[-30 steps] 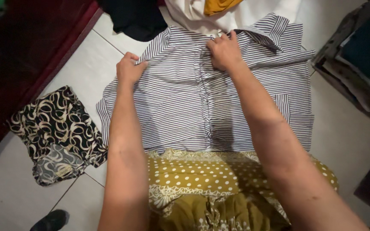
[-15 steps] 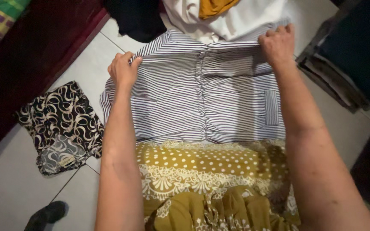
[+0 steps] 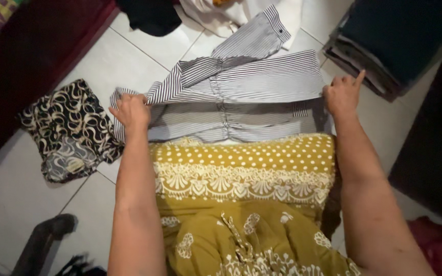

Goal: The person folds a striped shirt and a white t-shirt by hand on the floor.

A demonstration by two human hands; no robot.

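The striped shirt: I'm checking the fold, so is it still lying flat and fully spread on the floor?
No: the striped shirt is folded over itself, each hand gripping one end of the fold.

Grey-and-white striped shirt [image 3: 262, 82] lies folded over on the tiled floor.

Bare white floor tiles [image 3: 144, 48] lie open to the upper left of the striped shirt [image 3: 241, 92], and another bare patch lies at lower left, below the black patterned cloth [image 3: 65, 128]. That cloth lies just beside the left hand [image 3: 131, 112]. To the right, a stack of folded dark clothes [image 3: 390, 46] sits near the right hand [image 3: 341, 94]. A heap of dark and white garments [image 3: 205, 13] blocks the far side.
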